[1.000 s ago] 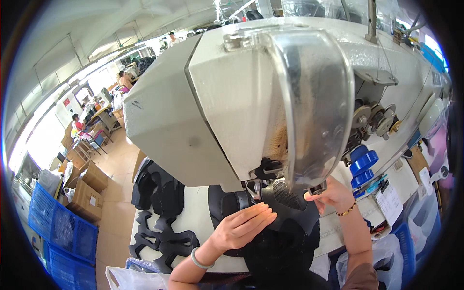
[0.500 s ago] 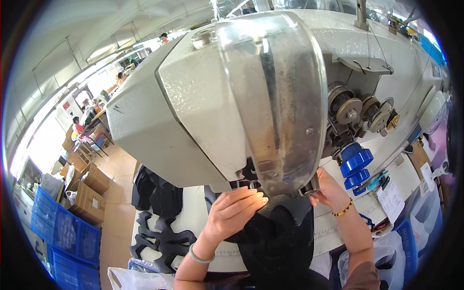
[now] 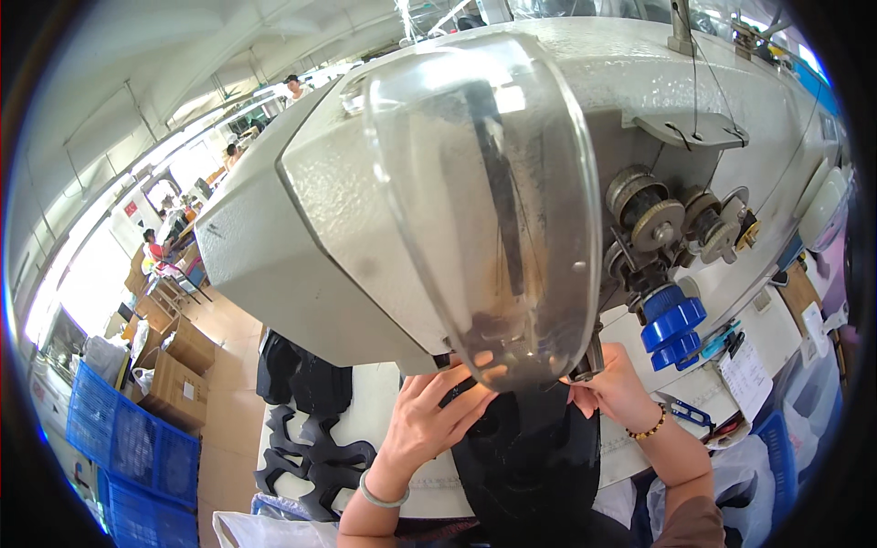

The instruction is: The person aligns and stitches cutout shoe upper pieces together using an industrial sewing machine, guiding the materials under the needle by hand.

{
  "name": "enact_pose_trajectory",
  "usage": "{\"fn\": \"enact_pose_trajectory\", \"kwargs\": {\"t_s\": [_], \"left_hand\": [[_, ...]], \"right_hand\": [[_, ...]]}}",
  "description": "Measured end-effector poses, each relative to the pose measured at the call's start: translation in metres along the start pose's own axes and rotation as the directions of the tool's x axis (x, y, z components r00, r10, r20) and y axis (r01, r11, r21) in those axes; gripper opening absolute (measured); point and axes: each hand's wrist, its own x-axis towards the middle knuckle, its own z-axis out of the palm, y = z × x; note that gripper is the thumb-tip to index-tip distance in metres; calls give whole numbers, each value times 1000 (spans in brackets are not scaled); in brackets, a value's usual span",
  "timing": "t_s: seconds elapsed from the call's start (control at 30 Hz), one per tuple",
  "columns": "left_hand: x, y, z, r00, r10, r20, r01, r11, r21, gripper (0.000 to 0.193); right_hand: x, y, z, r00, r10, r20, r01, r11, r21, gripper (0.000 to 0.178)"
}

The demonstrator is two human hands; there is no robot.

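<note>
Because the black piece (image 3: 530,466) lies at lower centre on the desk (image 3: 373,397), its upper end hidden by the sewing machine (image 3: 265,237), I'd steer it flat and lightly; the left hand (image 3: 427,411) bunches its fingers, the right hand (image 3: 618,388) curls beside it, whether pinching I can't tell.

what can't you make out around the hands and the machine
Head view:
Needle area: hidden behind the angular pale-grey machine head and clear rounded plastic guard.
Bare left hand: fingertips partly covered by that guard.
Bare right hand: contact with the black sheet-like piece too small to judge.
That piece's near end: lost in darkness toward lower edge.
</note>
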Motion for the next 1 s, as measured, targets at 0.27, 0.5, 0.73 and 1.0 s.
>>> {"fn": "enact_pose_trajectory", "kwargs": {"t_s": [0.27,0.5,0.73,1.0], "left_hand": [[-4,-12,4,997,-33,70,37,998,-60,31],[-4,-21,6,971,-240,18,236,932,-277,24],[6,10,-15,844,-527,97,536,826,-177,18],[0,54,9,997,-75,33,70,990,121,31]], "right_hand": [[-3,3,1,1000,-6,-4,6,1000,25,18],[-8,-3,26,995,-95,-44,86,983,-162,8],[-9,4,22,987,-161,-16,152,959,-239,11],[-4,3,20,975,-219,34,211,869,-448,8]]}}
